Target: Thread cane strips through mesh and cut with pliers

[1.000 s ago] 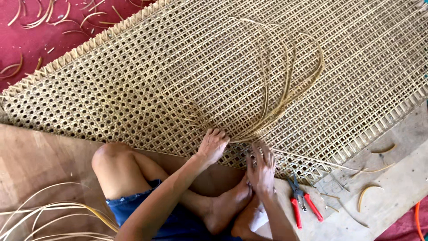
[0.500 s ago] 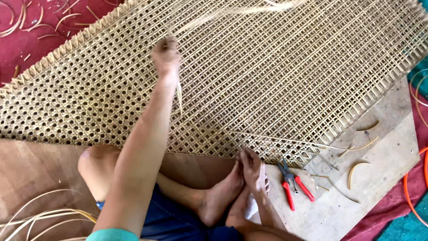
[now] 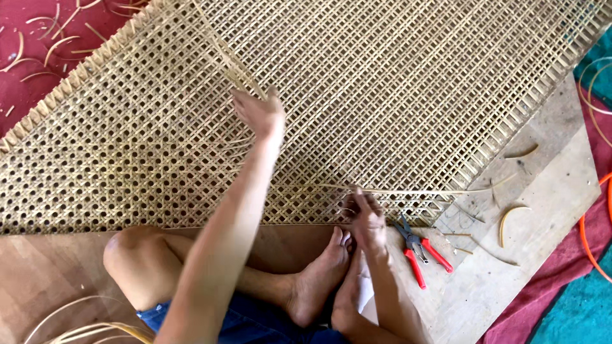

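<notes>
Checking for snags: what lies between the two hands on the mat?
Head view: only open woven cane mat and loose strands lie between left hand and right hand.

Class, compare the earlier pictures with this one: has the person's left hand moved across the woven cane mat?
Yes. The left hand was at the woven cane mat's near edge beside the right hand; it has moved up over the mat, pulling cane strands.
</notes>
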